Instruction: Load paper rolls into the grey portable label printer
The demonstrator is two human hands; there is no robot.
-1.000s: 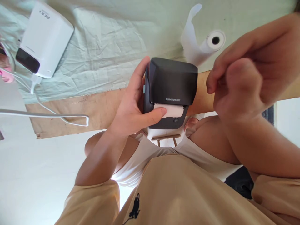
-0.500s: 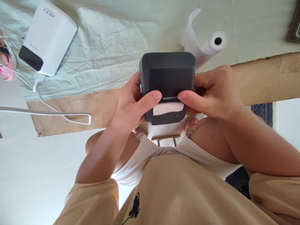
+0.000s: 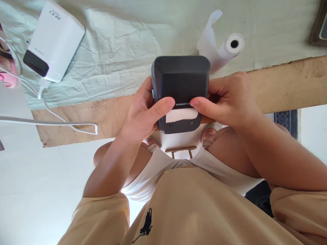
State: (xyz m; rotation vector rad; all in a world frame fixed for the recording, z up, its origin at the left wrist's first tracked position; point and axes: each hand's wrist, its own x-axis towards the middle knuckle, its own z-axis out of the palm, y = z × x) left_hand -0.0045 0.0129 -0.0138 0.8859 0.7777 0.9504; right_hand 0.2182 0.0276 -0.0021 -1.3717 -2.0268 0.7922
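Observation:
A dark label printer (image 3: 182,85) marked NIIMBOT is held up between both hands at the table's front edge. White paper (image 3: 181,115) shows at its slot, beside a small power button. My left hand (image 3: 144,110) grips the printer's left side, thumb lying on the front face. On the opposite side, my right hand (image 3: 228,98) holds it with its thumb near the printed name. The other fingers are mostly hidden behind or beside the casing. Just beyond the printer, a white paper roll (image 3: 231,47) lies on the cloth with its loose end curling up.
A white power bank (image 3: 55,41) with a plugged-in cable (image 3: 53,114) lies on the pale green cloth (image 3: 122,44) at left. Something pink (image 3: 9,76) sits at the far left. A dark-framed object (image 3: 318,30) is at the right edge. A wooden board (image 3: 288,85) runs along the front.
The printer and both hands have shifted very slightly left and up in the view. The grip looks the same, and the thumbs remain on the front face.

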